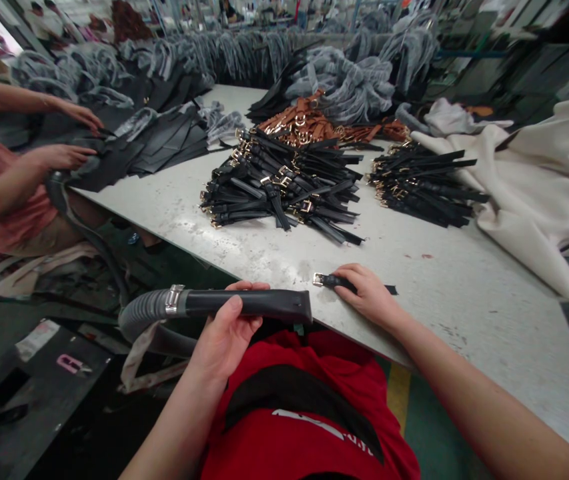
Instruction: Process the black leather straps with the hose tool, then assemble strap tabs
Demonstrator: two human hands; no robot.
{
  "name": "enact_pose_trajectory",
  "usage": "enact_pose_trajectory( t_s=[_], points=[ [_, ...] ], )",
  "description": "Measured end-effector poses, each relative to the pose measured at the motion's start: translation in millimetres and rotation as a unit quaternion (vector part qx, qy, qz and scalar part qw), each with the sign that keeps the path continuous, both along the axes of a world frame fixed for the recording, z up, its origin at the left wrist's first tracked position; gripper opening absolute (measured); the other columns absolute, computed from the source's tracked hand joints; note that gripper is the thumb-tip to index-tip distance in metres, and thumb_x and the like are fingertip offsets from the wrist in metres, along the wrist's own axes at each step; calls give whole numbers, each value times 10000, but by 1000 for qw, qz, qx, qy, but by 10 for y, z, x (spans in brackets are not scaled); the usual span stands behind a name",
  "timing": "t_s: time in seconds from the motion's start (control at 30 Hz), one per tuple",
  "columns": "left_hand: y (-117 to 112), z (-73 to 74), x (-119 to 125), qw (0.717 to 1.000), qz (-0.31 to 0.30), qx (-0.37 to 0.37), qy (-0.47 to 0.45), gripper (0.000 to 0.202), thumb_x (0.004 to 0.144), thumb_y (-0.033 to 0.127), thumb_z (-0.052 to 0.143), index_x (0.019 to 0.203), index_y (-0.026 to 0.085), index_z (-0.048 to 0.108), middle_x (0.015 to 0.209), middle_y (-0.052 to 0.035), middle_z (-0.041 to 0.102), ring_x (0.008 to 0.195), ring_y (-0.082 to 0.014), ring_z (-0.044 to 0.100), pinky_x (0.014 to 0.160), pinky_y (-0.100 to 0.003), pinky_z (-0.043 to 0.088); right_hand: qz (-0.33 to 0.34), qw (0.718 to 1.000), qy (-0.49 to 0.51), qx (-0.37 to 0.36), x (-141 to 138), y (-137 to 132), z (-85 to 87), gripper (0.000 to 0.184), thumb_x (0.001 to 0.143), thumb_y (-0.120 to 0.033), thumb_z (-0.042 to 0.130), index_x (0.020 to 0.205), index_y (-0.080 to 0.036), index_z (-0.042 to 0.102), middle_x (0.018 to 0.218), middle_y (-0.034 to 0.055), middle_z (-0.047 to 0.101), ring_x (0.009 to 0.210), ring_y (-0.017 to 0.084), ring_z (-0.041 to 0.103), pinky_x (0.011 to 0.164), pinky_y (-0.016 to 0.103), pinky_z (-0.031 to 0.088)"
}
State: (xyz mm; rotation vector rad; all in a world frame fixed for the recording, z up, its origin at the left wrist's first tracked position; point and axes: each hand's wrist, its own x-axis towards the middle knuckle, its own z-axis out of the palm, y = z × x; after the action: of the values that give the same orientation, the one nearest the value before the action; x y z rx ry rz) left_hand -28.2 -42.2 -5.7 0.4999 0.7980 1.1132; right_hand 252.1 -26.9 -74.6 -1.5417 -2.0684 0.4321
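My left hand [229, 327] is wrapped round a black hose nozzle [274, 303], which joins a grey ribbed hose [147, 313] through a metal clamp [174, 301]. The nozzle's flattened mouth points right, beside the table's front edge. On the white table [269, 253], my right hand [364, 290] grips a short black buckle strap [337, 281]. The strap's gold-coloured buckle sticks out to the left of the fingers and its dark tail to the right. Behind the hands lies a large heap of black buckle straps [279, 183].
A smaller heap of black straps [424, 183] and brown straps [299, 120] lie farther back, beside cream fabric [529, 160]. At left, a co-worker's hands [71, 157] touch dark flat pieces [164, 137]. A pink-handled cutter [73, 363] lies on the dark surface below.
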Motion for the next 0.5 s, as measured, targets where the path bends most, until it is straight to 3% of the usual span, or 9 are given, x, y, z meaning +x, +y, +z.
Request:
enact_pose_trajectory(
  t_s=[0.23, 0.5],
  points=[
    [-11, 1, 19, 1000, 6, -10, 9, 333, 660, 321, 709, 945, 195, 593, 980, -59, 679, 891, -178, 631, 590, -187, 502, -26, 999, -20, 15, -26, -13, -22, 234, 756, -261, 490, 959, -186, 581, 916, 87, 569, 877, 212, 533, 800, 369, 442],
    [-31, -20, -3, 1000, 11, -6, 6, 309, 672, 315, 699, 940, 198, 599, 978, -48, 678, 914, -177, 625, 612, -191, 504, 9, 999, -31, 9, -10, -11, -9, 362, 707, -94, 383, 1001, -165, 581, 1011, 97, 560, 963, 207, 512, 885, 369, 410]
  ],
)
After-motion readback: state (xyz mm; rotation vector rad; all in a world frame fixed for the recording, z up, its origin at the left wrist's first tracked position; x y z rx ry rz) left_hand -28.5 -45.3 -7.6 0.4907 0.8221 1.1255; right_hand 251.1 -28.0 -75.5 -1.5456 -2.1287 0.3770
